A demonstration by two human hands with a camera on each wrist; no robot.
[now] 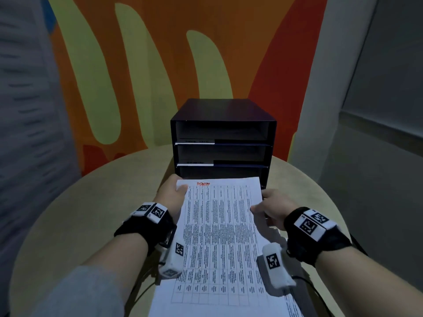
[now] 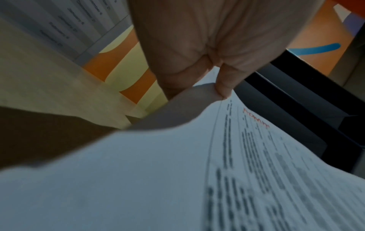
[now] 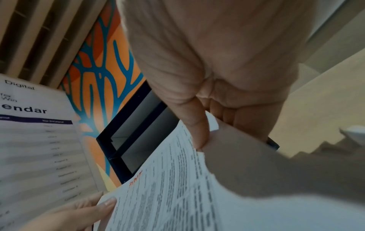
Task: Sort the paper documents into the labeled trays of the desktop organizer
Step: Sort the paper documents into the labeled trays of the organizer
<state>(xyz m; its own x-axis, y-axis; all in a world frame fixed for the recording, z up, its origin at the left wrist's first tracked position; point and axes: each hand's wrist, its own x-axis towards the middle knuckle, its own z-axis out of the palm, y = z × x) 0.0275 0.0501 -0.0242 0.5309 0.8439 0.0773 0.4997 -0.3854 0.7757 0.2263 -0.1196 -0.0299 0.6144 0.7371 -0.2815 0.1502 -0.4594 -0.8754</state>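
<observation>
1. The left hand (image 1: 170, 194) pinches the far left corner of a printed sheet (image 1: 219, 236), thumb on top and fingers underneath; the left wrist view shows the corner curling up between thumb and fingers.
2. The right hand (image 1: 273, 208) grips the sheet's right edge near its far end, thumb on the printed face and fingers curled below it.
3. The sheet hangs between the two hands, its far edge just ahead of the fingertips and close to the front of the black desktop organizer (image 1: 223, 133), level with the lowest tray opening. Whether the edge has entered that opening cannot be told.
4. A red handwritten word (image 1: 203, 184) sits at the sheet's far end, just beside the left thumb; it seems to read "ADMIN", though blur makes this uncertain.
5. Handling, as a judgement: the sheet is light, thin and limp. It sags and curls wherever it is unsupported, so a hold on both side edges near the leading end, as here, keeps that end flat enough to slide in.
6. A hard pinch would crease the corner; a loose one lets the sheet slip.
7. White label strips (image 1: 195, 141) on the upper tray fronts, beyond the left hand, are too blurred to read.
8. More papers (image 1: 295, 305) lie on the round worktop (image 1: 91, 213) beneath the right forearm, and another printed page shows beyond the left hand in the right wrist view.
</observation>
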